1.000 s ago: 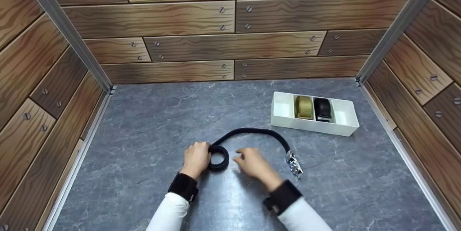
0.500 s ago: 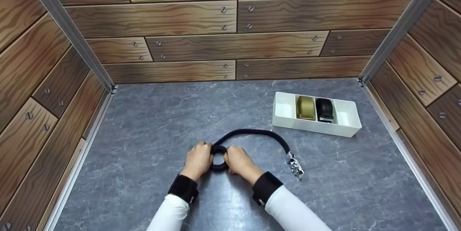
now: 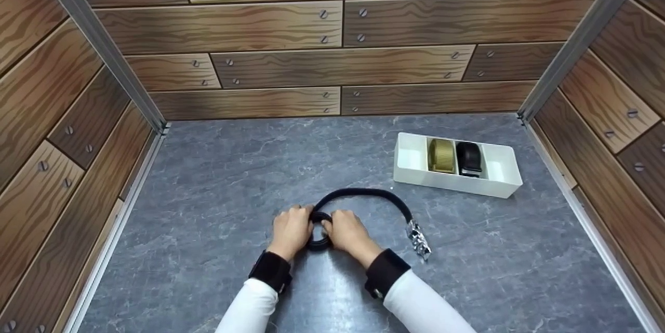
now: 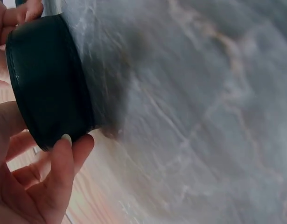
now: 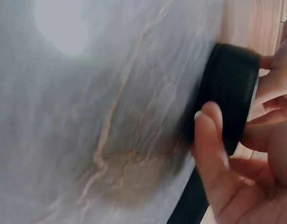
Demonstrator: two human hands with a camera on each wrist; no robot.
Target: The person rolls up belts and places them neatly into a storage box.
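A black belt (image 3: 358,191) lies partly rolled up in front of me. Its free length arcs to the right and ends in a buckle (image 3: 418,239) wrapped in shiny clear or silvery film. My left hand (image 3: 292,231) holds the left side of the rolled coil (image 3: 319,244), thumb and fingers pinching the band. On the opposite side my right hand (image 3: 349,233) pinches the same coil, fingertips at its outer face. Both wrist views show the smooth outer turn (image 4: 50,79) of the belt standing on edge, and in the right wrist view the loose strap (image 5: 190,198) runs off below the coil.
A white divided box (image 3: 452,182) stands at the back right. In its middle compartments sit a rolled olive-gold belt (image 3: 441,156) and a rolled black belt (image 3: 468,157). Wood-patterned walls (image 3: 270,68) enclose the grey marbled tabletop (image 3: 223,167) at the back and sides.
My right hand has come in from the right and taken hold of the coil. The loose strap and wrapped buckle have since been drawn slightly to the left.
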